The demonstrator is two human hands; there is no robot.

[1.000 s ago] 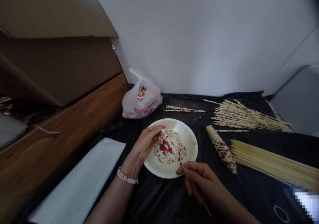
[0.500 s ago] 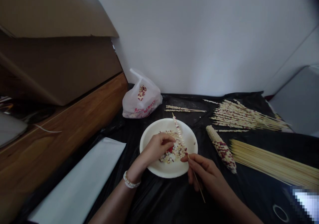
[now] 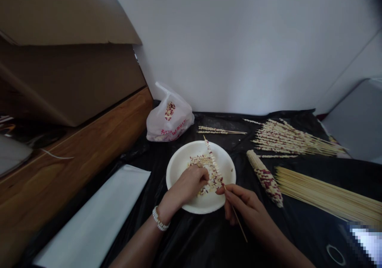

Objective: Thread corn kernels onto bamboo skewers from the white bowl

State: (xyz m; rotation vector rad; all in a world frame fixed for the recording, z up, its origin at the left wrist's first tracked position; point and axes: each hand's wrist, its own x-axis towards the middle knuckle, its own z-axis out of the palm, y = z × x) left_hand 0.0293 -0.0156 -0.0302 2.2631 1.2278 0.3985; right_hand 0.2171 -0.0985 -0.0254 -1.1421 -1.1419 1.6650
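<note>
A white plate (image 3: 182, 162) on black plastic sheeting holds loose white and red corn kernels (image 3: 200, 160). My right hand (image 3: 241, 206) pinches a thin bamboo skewer (image 3: 215, 168) threaded with kernels, its tip pointing up over the plate. My left hand (image 3: 188, 184), with a pearl bracelet at the wrist, rests in the plate with fingers curled down into the kernels. What the fingertips pinch is too small to make out.
A corn cob (image 3: 265, 177) lies right of the plate beside a bundle of bare skewers (image 3: 325, 194). Several finished kernel skewers (image 3: 286, 138) lie behind. A white plastic bag (image 3: 169, 119) sits at the back; cardboard boxes (image 3: 68, 53) on a wooden ledge at left.
The right hand raised the kernel-threaded skewer over the plate. The left hand dropped from the plate's far side down into the kernels, nearer me.
</note>
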